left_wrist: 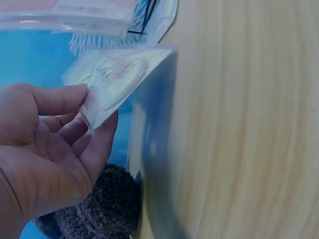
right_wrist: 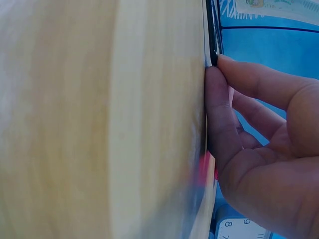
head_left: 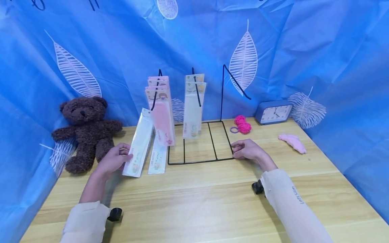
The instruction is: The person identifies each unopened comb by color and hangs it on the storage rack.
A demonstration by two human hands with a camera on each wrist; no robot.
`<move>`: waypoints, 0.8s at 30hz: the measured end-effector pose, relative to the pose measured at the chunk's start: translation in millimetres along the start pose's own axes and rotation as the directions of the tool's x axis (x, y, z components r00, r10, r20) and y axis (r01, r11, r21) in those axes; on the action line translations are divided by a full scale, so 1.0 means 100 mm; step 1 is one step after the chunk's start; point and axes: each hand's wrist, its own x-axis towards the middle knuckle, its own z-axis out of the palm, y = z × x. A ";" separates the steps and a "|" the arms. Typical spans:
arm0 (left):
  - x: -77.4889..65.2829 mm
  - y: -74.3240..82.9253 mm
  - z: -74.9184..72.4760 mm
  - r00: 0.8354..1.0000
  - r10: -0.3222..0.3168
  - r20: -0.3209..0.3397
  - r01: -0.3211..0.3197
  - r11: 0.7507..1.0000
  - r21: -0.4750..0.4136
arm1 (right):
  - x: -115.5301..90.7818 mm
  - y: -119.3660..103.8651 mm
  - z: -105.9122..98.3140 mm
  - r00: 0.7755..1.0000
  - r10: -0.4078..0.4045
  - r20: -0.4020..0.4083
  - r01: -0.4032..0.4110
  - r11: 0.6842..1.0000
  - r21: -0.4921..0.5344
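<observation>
My left hand [head_left: 113,158] pinches the edge of a packaged white comb [head_left: 138,148] between thumb and fingers. The package leans tilted, its top near the pink packs. In the left wrist view the thumb lies on the clear wrapper [left_wrist: 114,82]. Another packaged comb [head_left: 157,158] stands just right of it, partly behind the pink packs. My right hand [head_left: 247,149] pinches the front right corner of a black wire display rack [head_left: 200,161] at table level. Several packaged pink combs [head_left: 162,118] hang on the rack's left hook, and two pale packs [head_left: 191,111] on the middle one.
The rack's right hook [head_left: 238,86] carries nothing. A brown teddy bear [head_left: 85,131] sits left of my left hand. Beyond my right hand lie pink yarn [head_left: 243,125], a purple ring [head_left: 234,130], a blue clock [head_left: 274,112] and a pink fluffy piece [head_left: 292,142].
</observation>
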 end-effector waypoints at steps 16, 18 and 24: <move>-0.13 0.03 -0.06 0.856 0.245 -0.455 -0.399 0.872 -0.283 | 0.00 -0.02 0.00 1.000 0.002 0.006 -0.002 1.000 -0.010; -0.15 0.10 -0.04 0.822 0.249 -0.513 -0.447 0.839 -0.310 | 0.00 -0.02 0.00 1.000 0.002 0.005 -0.002 1.000 -0.011; -0.23 0.28 0.03 0.721 0.305 -0.622 -0.577 0.761 -0.296 | 0.00 -0.01 0.00 1.000 0.004 0.008 -0.004 1.000 -0.007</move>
